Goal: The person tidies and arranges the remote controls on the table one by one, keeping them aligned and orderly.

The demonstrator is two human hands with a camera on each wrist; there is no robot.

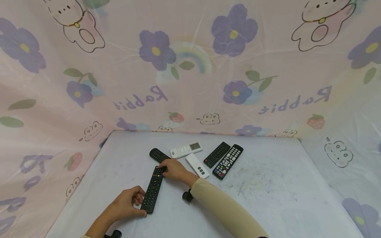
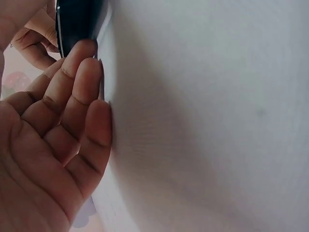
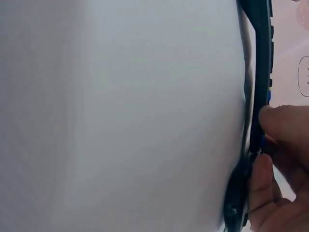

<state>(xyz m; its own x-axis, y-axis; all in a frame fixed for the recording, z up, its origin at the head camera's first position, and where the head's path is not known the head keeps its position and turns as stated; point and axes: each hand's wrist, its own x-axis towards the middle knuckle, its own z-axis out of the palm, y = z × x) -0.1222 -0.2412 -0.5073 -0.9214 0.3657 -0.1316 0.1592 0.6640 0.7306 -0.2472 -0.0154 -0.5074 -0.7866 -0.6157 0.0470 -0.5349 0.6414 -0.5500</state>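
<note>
Long black remote [image 1: 152, 190]: at left on the white table [image 1: 282, 168], between two hands; coloured keys near upper end, legends too small to read.
Left hand [image 1: 126, 203]: grasping lower end, thumb at bottom edge, fingers curled at side.
Right hand [image 1: 176, 170]: pinching upper end.
Round-ended black remote [image 1: 157, 154]: just beyond right hand, partly hidden.
White remote with display [image 1: 184, 150]: small dark mark, illegible.
White remote with dark buttons [image 1: 195, 164]: near right wrist.
Red-keyed black remote [image 1: 217, 154], pale-keyed black remote [image 1: 228, 162]: side by side, brands unreadable.
Backdrop cloth [image 1: 193, 89]: "Rabbit" twice across back, mirror-reversed.
</note>
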